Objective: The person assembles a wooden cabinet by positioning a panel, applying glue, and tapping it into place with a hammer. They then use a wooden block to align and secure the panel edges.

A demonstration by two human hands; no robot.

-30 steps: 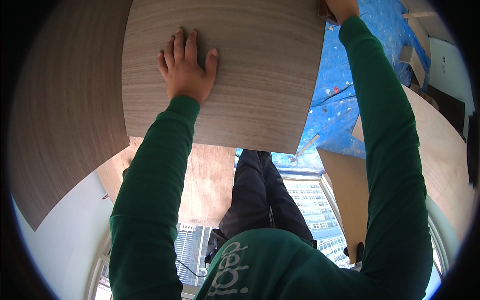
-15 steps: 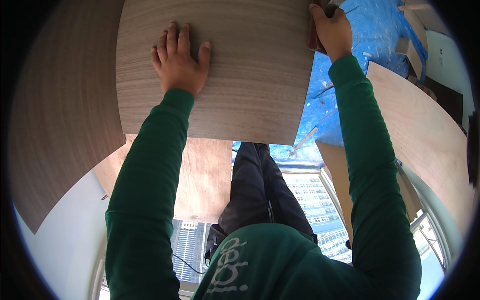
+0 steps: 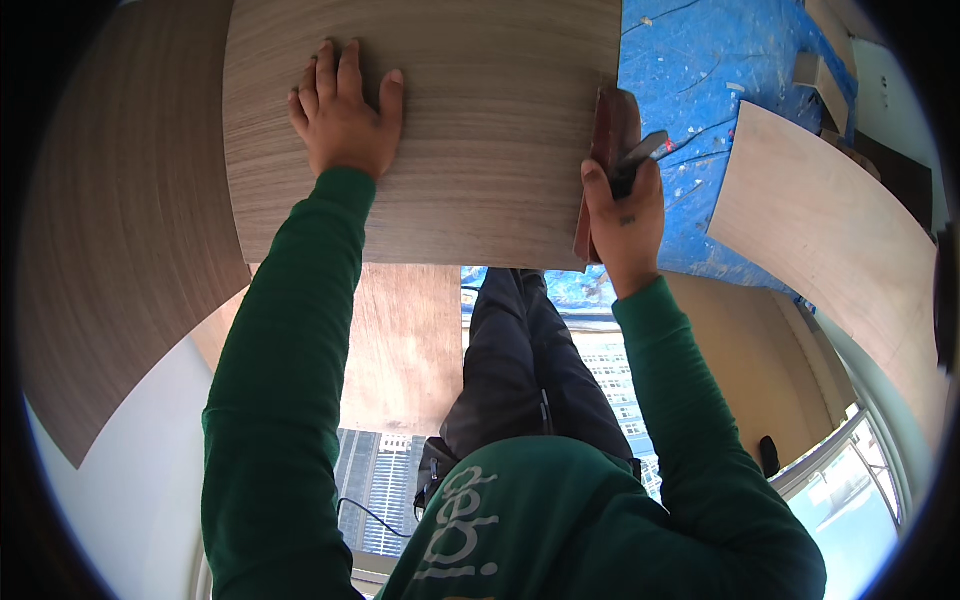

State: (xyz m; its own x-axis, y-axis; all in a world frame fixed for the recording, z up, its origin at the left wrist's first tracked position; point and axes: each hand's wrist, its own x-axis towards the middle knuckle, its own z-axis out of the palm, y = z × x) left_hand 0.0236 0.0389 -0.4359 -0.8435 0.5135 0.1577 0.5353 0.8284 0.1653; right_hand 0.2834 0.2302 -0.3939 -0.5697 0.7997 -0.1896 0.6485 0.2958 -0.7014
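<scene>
A paint-flecked blue tarpaulin point(image 3: 700, 110) covers the floor at the upper right of the frame, with a pale curved wooden sheet point(image 3: 830, 240) lying at the right and a larger grey-brown laminate sheet point(image 3: 110, 240) at the left. In the upper centre sits the grey wood-grain laminate panel point(image 3: 480, 130). The left hand point(image 3: 345, 120) rests flat on its upper left part, fingers spread and released. The right hand point(image 3: 625, 215) is clenched around a reddish-brown sanding block point(image 3: 605, 150), held against the panel's right edge. No containers are visible.
</scene>
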